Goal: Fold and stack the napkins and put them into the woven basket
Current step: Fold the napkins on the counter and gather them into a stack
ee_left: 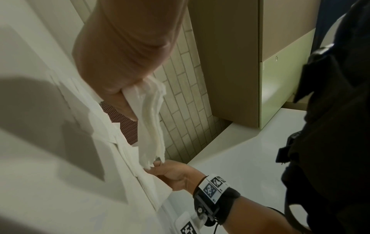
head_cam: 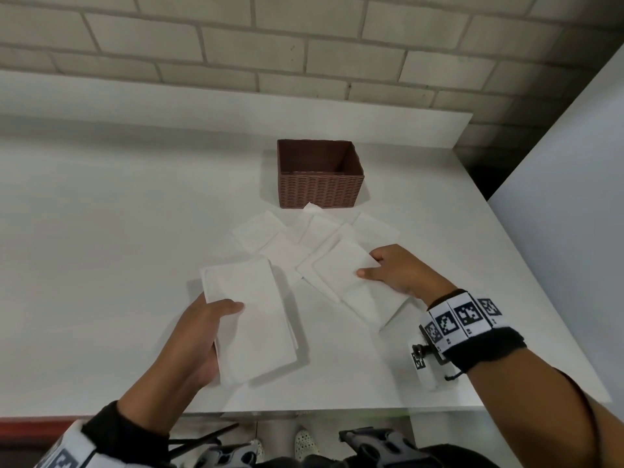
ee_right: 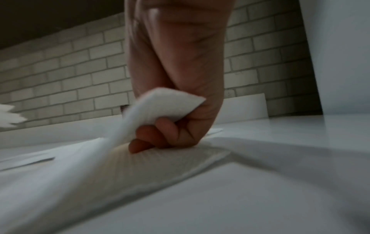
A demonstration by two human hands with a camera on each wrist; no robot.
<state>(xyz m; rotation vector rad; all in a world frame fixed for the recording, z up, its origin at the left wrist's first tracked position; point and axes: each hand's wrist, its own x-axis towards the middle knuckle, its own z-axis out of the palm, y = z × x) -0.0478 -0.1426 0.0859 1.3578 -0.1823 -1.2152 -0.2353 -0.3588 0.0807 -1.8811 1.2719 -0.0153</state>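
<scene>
My left hand (head_cam: 216,319) grips a stack of folded white napkins (head_cam: 250,315) by its left edge, thumb on top, just above the table's front part; the left wrist view shows the stack's layered edge (ee_left: 152,120) hanging from my fingers. My right hand (head_cam: 385,268) pinches the edge of a loose white napkin (head_cam: 347,268) and lifts it off the pile; the right wrist view shows that napkin (ee_right: 160,104) held between thumb and curled fingers. Several more napkins (head_cam: 287,238) lie spread in front of the brown woven basket (head_cam: 320,190), whose visible inside looks empty.
The white table (head_cam: 101,231) stands against a brick wall (head_cam: 304,45). A pale panel (head_cam: 574,197) rises at the right beyond the table's edge. The table's front edge (head_cam: 304,410) is close to my body, with shoes showing on the floor below.
</scene>
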